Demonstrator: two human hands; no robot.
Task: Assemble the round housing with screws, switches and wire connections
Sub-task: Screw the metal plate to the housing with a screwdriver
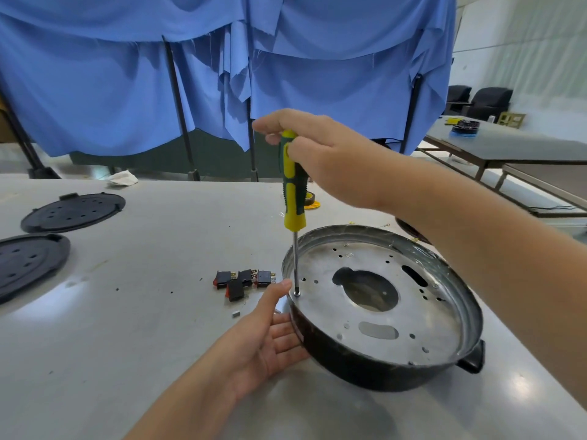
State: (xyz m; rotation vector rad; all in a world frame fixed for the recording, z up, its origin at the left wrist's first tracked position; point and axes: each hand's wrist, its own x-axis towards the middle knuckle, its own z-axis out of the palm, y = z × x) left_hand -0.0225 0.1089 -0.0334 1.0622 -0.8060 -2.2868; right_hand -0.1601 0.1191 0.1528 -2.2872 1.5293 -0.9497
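Observation:
The round housing (413, 315), black outside with a perforated metal plate inside, sits tilted at the right of the table. My left hand (270, 331) cups its left rim from below, thumb up against the edge. My right hand (327, 157) grips the top of a yellow-green screwdriver (293, 188) that stands upright. Its tip rests on a screw (297, 293) at the plate's left edge. Several black rocker switches (243, 281) lie just left of the housing.
Two black round perforated covers (74, 212) (28, 265) lie at the far left. A yellow tape roll (313, 203) sits behind the screwdriver. Small loose metal parts (235, 314) lie near the switches. A white rag (122, 179) is at the far edge.

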